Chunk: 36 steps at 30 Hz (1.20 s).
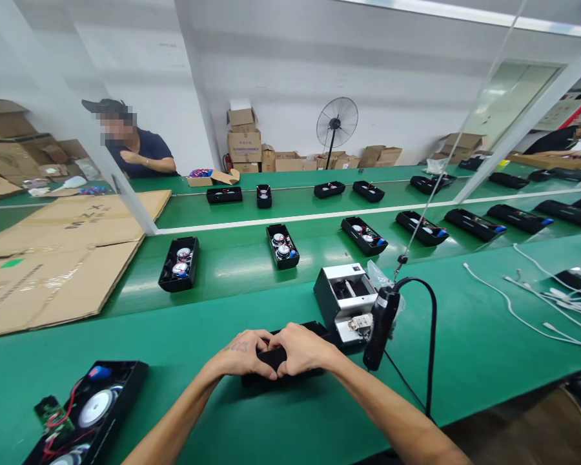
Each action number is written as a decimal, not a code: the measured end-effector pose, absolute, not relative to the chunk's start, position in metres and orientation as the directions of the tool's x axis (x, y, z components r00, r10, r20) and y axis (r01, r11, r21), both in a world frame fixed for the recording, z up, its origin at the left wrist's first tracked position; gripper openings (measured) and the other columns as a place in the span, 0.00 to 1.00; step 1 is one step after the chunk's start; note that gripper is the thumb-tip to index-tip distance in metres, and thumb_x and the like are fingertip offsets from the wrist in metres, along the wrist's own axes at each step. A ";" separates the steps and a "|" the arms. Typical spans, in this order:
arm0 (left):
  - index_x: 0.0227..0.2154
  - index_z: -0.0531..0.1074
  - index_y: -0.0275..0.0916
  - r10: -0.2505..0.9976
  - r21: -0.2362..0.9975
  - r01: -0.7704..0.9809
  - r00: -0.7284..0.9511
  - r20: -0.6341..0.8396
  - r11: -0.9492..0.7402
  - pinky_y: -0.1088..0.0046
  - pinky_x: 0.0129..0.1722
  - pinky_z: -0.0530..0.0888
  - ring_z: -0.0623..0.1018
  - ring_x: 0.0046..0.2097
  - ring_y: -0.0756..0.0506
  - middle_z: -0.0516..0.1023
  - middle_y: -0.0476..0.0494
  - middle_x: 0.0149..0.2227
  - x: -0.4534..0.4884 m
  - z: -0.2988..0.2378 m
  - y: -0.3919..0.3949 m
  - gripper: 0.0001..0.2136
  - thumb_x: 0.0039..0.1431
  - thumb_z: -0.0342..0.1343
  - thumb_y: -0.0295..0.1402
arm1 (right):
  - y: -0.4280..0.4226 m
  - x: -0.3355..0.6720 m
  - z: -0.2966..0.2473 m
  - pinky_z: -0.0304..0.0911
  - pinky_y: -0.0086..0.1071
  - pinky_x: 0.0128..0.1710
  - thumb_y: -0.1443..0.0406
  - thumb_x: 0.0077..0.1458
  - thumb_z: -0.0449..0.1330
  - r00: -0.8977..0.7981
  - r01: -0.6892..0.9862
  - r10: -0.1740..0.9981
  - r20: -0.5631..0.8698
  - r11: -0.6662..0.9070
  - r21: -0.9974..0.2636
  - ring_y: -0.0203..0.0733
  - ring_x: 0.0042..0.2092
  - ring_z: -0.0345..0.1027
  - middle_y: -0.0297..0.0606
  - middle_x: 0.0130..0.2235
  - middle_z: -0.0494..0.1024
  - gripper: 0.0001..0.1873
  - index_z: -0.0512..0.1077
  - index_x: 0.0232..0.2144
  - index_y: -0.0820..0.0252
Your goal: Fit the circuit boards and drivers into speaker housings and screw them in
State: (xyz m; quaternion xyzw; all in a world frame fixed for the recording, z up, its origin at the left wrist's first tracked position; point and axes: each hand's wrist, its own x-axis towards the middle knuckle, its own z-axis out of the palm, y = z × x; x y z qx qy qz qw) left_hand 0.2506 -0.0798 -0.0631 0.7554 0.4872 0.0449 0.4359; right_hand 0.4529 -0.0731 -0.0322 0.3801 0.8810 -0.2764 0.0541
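Note:
A black speaker case lies on the green bench in front of me, largely covered by my hands. My left hand grips it from the left with curled fingers, and my right hand does the same from the right. Both thumbs meet at the near side, and the fingertips are hidden inside the case. Just beyond my right hand stands a silver-and-black benchtop machine. A black electric screwdriver hangs beside it on a cable.
An open speaker case with a loose green circuit board lies at the near left. Several similar cases sit on the conveyor beyond. Flattened cardboard covers the left side, and white cables lie right. A co-worker is across.

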 end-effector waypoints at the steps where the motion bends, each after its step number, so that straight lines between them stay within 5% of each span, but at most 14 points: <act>1: 0.17 0.71 0.40 0.775 0.707 0.693 0.520 -0.358 -0.138 0.73 0.40 0.69 0.78 0.43 0.46 0.82 0.56 0.49 0.251 -0.063 -0.080 0.18 0.38 0.74 0.43 | -0.074 0.453 -0.033 0.58 0.33 0.31 0.57 0.49 0.75 -0.700 0.704 0.646 -0.304 0.555 -0.443 0.55 0.42 0.82 0.40 0.40 0.88 0.24 0.84 0.50 0.53; 21: 0.19 0.76 0.41 0.761 0.768 0.632 0.548 -0.347 -0.105 0.72 0.42 0.69 0.79 0.45 0.45 0.83 0.57 0.50 0.249 -0.066 -0.074 0.15 0.39 0.74 0.44 | -0.076 0.450 -0.039 0.62 0.36 0.37 0.58 0.51 0.71 -0.704 0.704 0.661 -0.260 0.602 -0.376 0.58 0.42 0.83 0.42 0.37 0.88 0.21 0.84 0.49 0.52; 27: 0.21 0.77 0.42 0.781 0.727 0.660 0.550 -0.297 -0.189 0.69 0.50 0.73 0.81 0.50 0.42 0.83 0.54 0.53 0.247 -0.066 -0.082 0.14 0.42 0.76 0.43 | -0.091 0.456 -0.042 0.64 0.38 0.41 0.60 0.55 0.69 -0.711 0.694 0.672 -0.206 0.626 -0.356 0.55 0.41 0.81 0.42 0.37 0.87 0.19 0.82 0.49 0.56; 29: 0.24 0.80 0.43 0.795 0.705 0.672 0.547 -0.264 -0.227 0.61 0.59 0.71 0.78 0.58 0.36 0.81 0.50 0.57 0.247 -0.076 -0.094 0.12 0.43 0.76 0.41 | -0.106 0.463 -0.042 0.65 0.40 0.46 0.62 0.55 0.69 -0.741 0.646 0.663 -0.109 0.660 -0.383 0.53 0.45 0.80 0.42 0.41 0.86 0.17 0.80 0.48 0.57; 32: 0.30 0.83 0.47 0.814 0.611 0.655 0.580 -0.030 -0.444 0.45 0.68 0.62 0.69 0.68 0.28 0.81 0.48 0.59 0.246 -0.106 -0.121 0.10 0.45 0.77 0.37 | -0.131 0.486 -0.042 0.66 0.43 0.56 0.64 0.56 0.70 -0.670 0.483 0.692 0.267 0.680 -0.551 0.52 0.55 0.75 0.42 0.54 0.82 0.22 0.76 0.53 0.53; 34: 0.29 0.82 0.48 0.754 0.468 0.608 0.612 0.238 -0.641 0.42 0.67 0.60 0.67 0.69 0.27 0.82 0.50 0.56 0.247 -0.129 -0.141 0.09 0.47 0.77 0.36 | -0.143 0.512 -0.045 0.67 0.46 0.58 0.65 0.60 0.68 -0.347 0.452 0.767 0.540 0.641 -0.621 0.52 0.56 0.73 0.42 0.55 0.80 0.22 0.73 0.56 0.50; 36: 0.28 0.79 0.46 0.665 0.324 0.583 0.615 0.423 -0.745 0.45 0.68 0.59 0.65 0.70 0.28 0.83 0.51 0.55 0.248 -0.144 -0.156 0.11 0.48 0.77 0.38 | -0.147 0.543 -0.052 0.69 0.48 0.54 0.65 0.65 0.65 0.119 0.554 0.717 0.687 0.526 -0.645 0.53 0.53 0.73 0.44 0.51 0.78 0.17 0.73 0.55 0.50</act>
